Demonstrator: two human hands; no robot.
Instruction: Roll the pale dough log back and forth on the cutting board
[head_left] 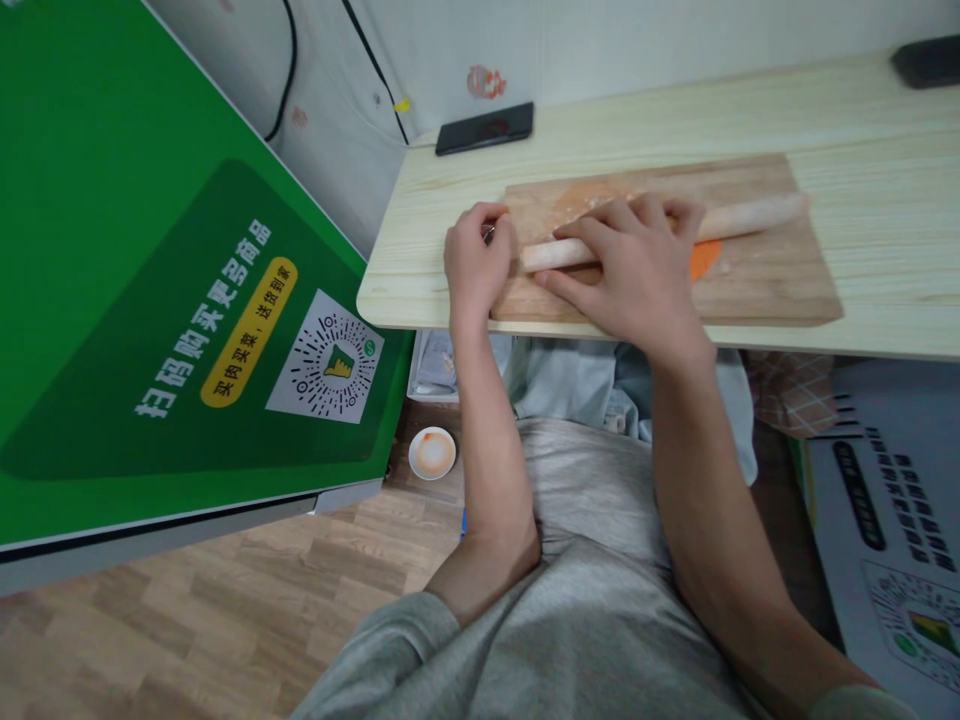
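Observation:
A floury rolling pin (757, 215) lies slantwise across a wooden cutting board (780, 290). My right hand (637, 260) is wrapped over the pin left of its middle, thumb on the near side. Under and beside the pin shows a flat orange piece of dough (705, 260), partly hidden by that hand. Beyond the pin, the board carries a paler orange, floury patch (589, 195). At the board's left end my left hand (480, 262) is closed, its fingers curled just short of the pin's tip. A small dark shiny spot shows between those fingers; what they hold is unclear.
A black phone (485, 129) lies at the back left of the pale wooden table (885, 200). A dark object (926, 62) sits at the far right. A green cabinet (90, 200) stands on the left. On a lower level is a stained white bowl (433, 453).

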